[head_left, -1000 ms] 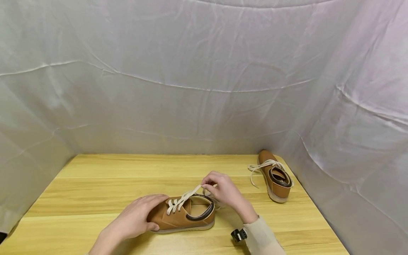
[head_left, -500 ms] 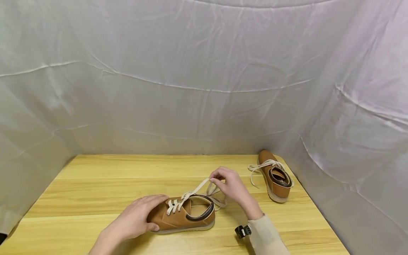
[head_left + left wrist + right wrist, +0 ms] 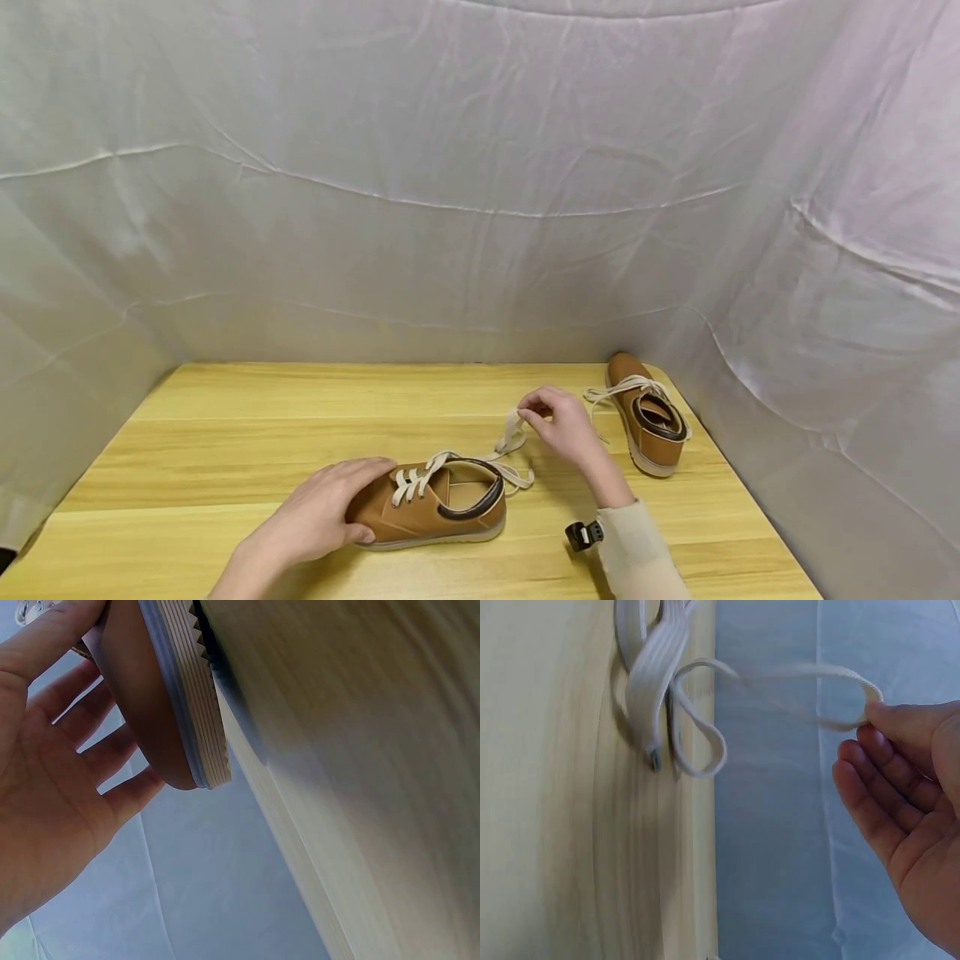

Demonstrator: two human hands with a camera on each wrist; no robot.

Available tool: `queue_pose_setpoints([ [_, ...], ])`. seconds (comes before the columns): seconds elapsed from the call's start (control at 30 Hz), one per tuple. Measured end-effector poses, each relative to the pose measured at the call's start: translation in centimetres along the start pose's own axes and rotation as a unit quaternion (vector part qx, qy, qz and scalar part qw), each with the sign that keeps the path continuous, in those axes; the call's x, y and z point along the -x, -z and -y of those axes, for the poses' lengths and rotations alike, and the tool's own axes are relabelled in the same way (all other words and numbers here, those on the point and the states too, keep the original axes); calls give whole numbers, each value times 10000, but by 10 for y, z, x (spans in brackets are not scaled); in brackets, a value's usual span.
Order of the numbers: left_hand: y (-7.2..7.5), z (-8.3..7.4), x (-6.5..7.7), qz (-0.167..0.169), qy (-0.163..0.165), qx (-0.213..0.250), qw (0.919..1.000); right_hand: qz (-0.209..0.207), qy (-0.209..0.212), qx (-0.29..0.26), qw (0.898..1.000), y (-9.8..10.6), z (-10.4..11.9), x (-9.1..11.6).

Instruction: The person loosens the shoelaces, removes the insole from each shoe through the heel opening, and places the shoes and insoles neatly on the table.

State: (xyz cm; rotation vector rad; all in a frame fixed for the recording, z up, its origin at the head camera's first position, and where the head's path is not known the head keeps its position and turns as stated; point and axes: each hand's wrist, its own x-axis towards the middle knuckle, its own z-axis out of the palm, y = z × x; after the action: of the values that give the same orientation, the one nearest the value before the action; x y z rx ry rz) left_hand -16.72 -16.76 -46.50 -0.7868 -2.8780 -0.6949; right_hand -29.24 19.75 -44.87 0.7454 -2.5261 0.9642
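Observation:
A brown leather shoe [image 3: 405,517] with cream laces lies sole-down on the table, toe to the left, heel to the right. My left hand [image 3: 318,508] grips its toe, thumb on the near side and fingers over the far side. In the left wrist view, the fingers curve along the toe of the shoe [image 3: 139,697] above its ridged sole. Beyond the heel my right hand [image 3: 564,427] pinches a shoelace [image 3: 847,673] between thumb and index finger, raised off the tabletop in a loop. Another length of lace [image 3: 656,682] with a dark tip hangs beside it.
A second brown shoe [image 3: 663,450] stands at the table's right edge, its lace [image 3: 600,396] trailing left. Pale grey cloth [image 3: 465,267] walls in the wooden table [image 3: 300,408] at the back and sides. A small black device [image 3: 583,535] sits at the right wrist.
My right hand has moved right and slightly away, drawing the lace off the shoe's opening; the lace now runs out past the heel. The left hand and the shoe have stayed put.

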Motion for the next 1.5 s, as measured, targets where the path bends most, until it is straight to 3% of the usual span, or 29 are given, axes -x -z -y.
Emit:
queue_pose_setpoints([
  [0.1, 0, 0, 0, 13, -1, 1, 10000, 169, -126, 37, 9998, 2, -6, 1],
  [0.33, 1, -1, 1, 17, -20, 32, 10000, 1191, -520, 386, 9908, 1, -13, 4],
  [0.43, 1, -1, 2, -2, -30, 26, 10000, 1395, -581, 435, 9876, 1, -15, 5],
  [0.73, 1, -1, 0, 29, 18, 45, 10000, 966, -579, 6, 9936, 2, -6, 3],
  [0.9, 1, -1, 0, 40, 47, 46, 10000, 712, -171, -333, 9968, 2, 10, 0],
  [1.17, 1, -1, 0, 27, 33, 19, 10000, 1066, 193, -1005, 9890, -8, 36, 1],
  [1.5, 1, -1, -1, 17, 0, 28, 10000, 1573, 585, -1071, 9800, -29, 53, 6],
])
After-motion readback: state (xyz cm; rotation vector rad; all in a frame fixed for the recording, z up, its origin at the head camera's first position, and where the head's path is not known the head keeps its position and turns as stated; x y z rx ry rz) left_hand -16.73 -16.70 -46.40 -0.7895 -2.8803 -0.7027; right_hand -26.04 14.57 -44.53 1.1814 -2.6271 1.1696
